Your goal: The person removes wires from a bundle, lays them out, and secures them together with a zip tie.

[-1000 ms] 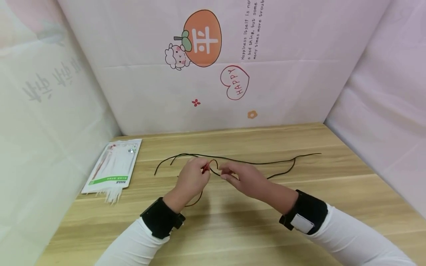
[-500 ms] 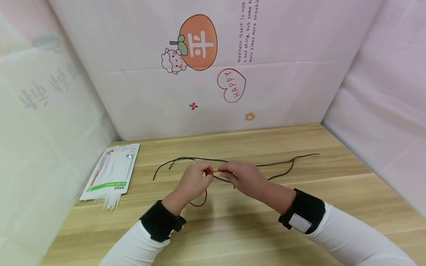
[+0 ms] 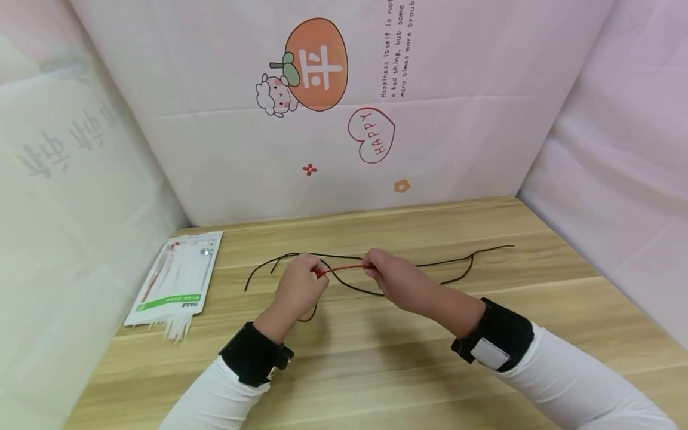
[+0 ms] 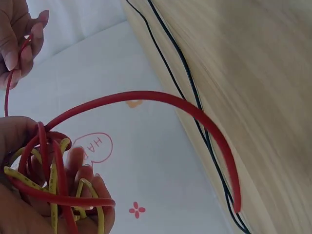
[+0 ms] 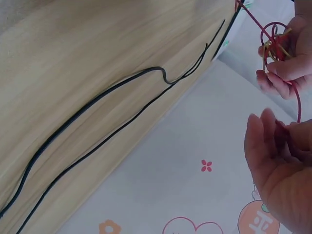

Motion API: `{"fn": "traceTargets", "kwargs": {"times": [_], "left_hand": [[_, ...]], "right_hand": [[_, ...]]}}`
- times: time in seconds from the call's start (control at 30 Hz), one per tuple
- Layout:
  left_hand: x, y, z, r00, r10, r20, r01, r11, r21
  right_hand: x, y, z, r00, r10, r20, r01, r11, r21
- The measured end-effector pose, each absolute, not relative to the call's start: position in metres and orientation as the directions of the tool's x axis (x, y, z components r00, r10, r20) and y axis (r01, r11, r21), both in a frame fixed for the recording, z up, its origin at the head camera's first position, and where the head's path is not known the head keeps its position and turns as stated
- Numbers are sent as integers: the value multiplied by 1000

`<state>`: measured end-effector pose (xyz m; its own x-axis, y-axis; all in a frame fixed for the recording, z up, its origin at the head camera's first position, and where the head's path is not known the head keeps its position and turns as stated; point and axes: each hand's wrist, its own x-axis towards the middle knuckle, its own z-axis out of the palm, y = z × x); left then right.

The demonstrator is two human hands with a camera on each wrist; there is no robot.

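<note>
My left hand (image 3: 301, 283) holds a tangled bundle of red wire (image 4: 61, 195) and yellow wire (image 4: 101, 219) in its curled fingers. One red end arches out of the bundle in the left wrist view. To the right, my right hand (image 3: 398, 280) pinches another part of the red wire (image 3: 344, 268) between thumb and fingers. That stretch runs nearly straight between both hands, above the table. Black wires (image 3: 360, 291) lie loosely on the table beneath and behind the hands. Below the left hand hangs a thin dark loop of wire (image 3: 307, 320).
A white packet (image 3: 174, 275) with a green stripe lies at the table's left side. Thin white strips, which look like cable ties (image 3: 177, 325), stick out of its near end. Printed cloth walls (image 3: 446, 149) enclose the wooden table (image 3: 344, 382) at the back and sides.
The right hand, a second ago apart from the red wire's loop, has come to pinch the wire. Since then the hands have drawn apart and the red stretch between them has lengthened.
</note>
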<state>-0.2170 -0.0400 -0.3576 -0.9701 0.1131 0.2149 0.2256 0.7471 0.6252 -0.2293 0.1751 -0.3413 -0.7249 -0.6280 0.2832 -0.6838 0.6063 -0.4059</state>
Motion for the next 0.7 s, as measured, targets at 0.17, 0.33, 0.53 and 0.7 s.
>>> {"fn": "traceTargets", "kwargs": {"times": [0.17, 0.33, 0.53, 0.7], "left_hand": [[-219, -39, -356, -957, 252, 145, 286, 730, 621], [-216, -28, -351, -908, 395, 141, 383, 645, 661], [-217, -23, -345, -879, 431, 207, 454, 618, 642], [-215, -28, -348, -884, 428, 187, 443, 642, 626]], "right_hand": [[-232, 175, -342, -599, -672, 435, -779, 616, -120], [-231, 171, -345, -399, -760, 513, -844, 523, 120], [-233, 173, -349, -352, -741, 572, -847, 512, 142], [-249, 189, -337, -530, -573, 625, -722, 692, 22]]}}
